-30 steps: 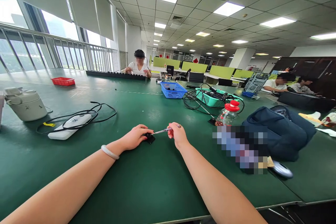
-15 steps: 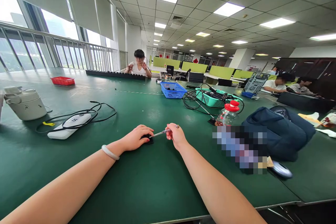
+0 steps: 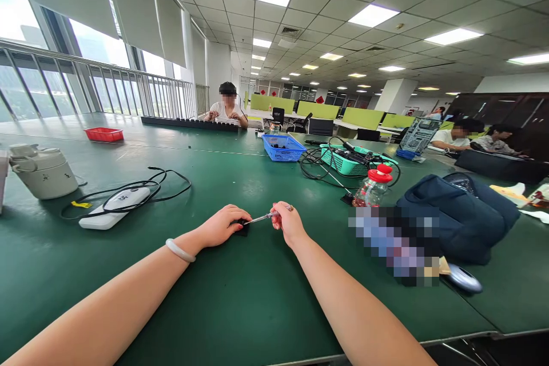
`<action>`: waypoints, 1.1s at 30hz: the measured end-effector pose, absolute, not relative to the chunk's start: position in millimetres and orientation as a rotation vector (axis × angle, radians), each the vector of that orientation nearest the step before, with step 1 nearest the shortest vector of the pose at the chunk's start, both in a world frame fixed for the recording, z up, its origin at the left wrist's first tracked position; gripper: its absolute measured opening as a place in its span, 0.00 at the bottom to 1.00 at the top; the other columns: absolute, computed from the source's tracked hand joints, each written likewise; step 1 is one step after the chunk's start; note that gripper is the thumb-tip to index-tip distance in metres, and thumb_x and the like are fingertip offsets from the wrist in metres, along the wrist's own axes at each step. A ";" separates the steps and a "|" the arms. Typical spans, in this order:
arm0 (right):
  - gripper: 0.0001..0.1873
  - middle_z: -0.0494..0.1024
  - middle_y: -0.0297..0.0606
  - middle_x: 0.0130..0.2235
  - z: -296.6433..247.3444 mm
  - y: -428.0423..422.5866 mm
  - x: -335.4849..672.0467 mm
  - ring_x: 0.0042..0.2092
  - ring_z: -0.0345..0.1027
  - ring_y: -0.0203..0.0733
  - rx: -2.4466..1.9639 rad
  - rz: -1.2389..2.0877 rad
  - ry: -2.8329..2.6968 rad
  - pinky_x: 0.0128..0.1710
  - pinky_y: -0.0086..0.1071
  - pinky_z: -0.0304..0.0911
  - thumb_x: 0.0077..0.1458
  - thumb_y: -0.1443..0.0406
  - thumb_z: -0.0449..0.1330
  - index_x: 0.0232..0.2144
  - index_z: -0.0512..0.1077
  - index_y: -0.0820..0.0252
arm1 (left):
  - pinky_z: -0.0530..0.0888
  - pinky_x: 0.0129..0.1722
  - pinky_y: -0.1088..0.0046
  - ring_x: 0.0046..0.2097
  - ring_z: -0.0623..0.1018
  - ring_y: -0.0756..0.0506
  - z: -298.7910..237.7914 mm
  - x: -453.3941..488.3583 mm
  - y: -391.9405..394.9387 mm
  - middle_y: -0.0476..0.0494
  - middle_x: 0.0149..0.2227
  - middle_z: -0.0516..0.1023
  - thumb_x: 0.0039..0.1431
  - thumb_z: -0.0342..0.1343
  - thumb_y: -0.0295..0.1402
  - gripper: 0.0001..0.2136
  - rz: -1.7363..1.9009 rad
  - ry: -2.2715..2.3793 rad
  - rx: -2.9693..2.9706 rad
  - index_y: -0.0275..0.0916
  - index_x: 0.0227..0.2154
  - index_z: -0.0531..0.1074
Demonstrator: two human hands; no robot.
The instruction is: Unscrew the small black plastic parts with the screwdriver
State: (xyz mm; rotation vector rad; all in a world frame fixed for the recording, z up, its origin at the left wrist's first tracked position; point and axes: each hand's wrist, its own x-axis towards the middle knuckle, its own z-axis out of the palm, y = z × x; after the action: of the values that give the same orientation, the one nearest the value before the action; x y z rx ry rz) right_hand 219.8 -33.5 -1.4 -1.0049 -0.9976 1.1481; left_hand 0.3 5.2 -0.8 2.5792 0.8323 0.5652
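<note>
My left hand [image 3: 223, 225], with a pale bangle at its wrist, is closed on a small black part [image 3: 242, 231] resting on the green table [image 3: 257, 291]. Fingers cover much of that part, so its kind does not show. In my right hand [image 3: 288, 222] is a screwdriver [image 3: 262, 217] with a clear handle, gripped between thumb and fingers. Its thin metal shaft slopes down to the left, and the tip meets the black part beside my left fingertips.
Left lies a white power bank [image 3: 115, 209] under a black cable, near a white bottle [image 3: 43, 171]. Ahead are a red tray [image 3: 104, 135], a blue basket [image 3: 283, 148] and a green basket [image 3: 343, 163]. At right stand a red-lidded jar [image 3: 372, 186] and dark bag [image 3: 454, 217]. A person [image 3: 227, 106] sits opposite.
Both my hands hold nearly the same pose, the screwdriver tip still at the black part. The person opposite has lowered their hands. The view has shifted very slightly.
</note>
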 end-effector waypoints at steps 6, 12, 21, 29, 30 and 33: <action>0.13 0.64 0.27 0.13 -1.0 -35.3 218.0 0.15 0.52 0.29 -1.000 1.128 -1.024 0.16 0.26 0.50 0.46 0.58 0.60 0.18 0.68 0.59 | 0.66 0.59 0.62 0.54 0.70 0.42 -3.2 0.1 7.5 0.46 0.51 0.75 0.59 0.49 0.33 0.15 0.576 0.877 2.545 0.46 0.48 0.72; 0.20 0.64 0.28 0.13 3.5 -40.1 215.7 0.15 0.53 0.29 -0.996 1.072 -1.084 0.15 0.26 0.50 0.48 0.51 0.60 0.18 0.68 0.60 | 0.66 0.60 0.61 0.54 0.70 0.43 -3.1 -0.3 6.9 0.46 0.52 0.75 0.59 0.48 0.34 0.16 0.570 0.880 2.543 0.44 0.48 0.73; 0.25 0.62 0.30 0.16 11.8 -58.3 207.0 0.19 0.55 0.32 -1.023 0.735 -1.453 0.21 0.29 0.51 0.56 0.48 0.54 0.18 0.71 0.57 | 0.67 0.58 0.66 0.54 0.72 0.45 0.6 1.2 4.9 0.49 0.52 0.75 0.58 0.48 0.32 0.15 0.538 0.893 2.488 0.45 0.45 0.74; 0.23 0.61 0.32 0.18 13.2 -76.2 188.5 0.22 0.51 0.34 -0.835 0.116 -2.116 0.26 0.31 0.47 0.57 0.56 0.55 0.13 0.66 0.56 | 0.70 0.55 0.69 0.50 0.75 0.46 -3.5 4.0 6.2 0.48 0.48 0.77 0.55 0.48 0.29 0.15 0.598 0.903 2.384 0.42 0.43 0.74; 0.24 0.60 0.32 0.18 12.1 -77.2 185.3 0.22 0.50 0.33 -0.802 0.038 -2.176 0.26 0.31 0.46 0.58 0.56 0.55 0.12 0.65 0.56 | 0.70 0.55 0.69 0.50 0.75 0.47 -4.1 4.0 6.3 0.48 0.48 0.77 0.54 0.48 0.29 0.15 0.605 0.908 2.376 0.42 0.43 0.74; 0.25 0.59 0.32 0.18 6.3 -77.6 177.8 0.22 0.49 0.34 -0.733 -0.209 -2.288 0.26 0.32 0.45 0.59 0.56 0.53 0.13 0.65 0.57 | 0.70 0.55 0.69 0.50 0.75 0.47 -4.9 3.8 6.3 0.48 0.48 0.77 0.54 0.48 0.29 0.16 0.611 0.903 2.355 0.42 0.43 0.74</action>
State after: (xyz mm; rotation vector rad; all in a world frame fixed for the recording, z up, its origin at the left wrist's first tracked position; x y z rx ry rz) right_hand 177.8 -77.6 6.3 -0.7331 -2.2883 -0.2089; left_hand 3.8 6.3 -4.9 2.3553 0.9032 0.6109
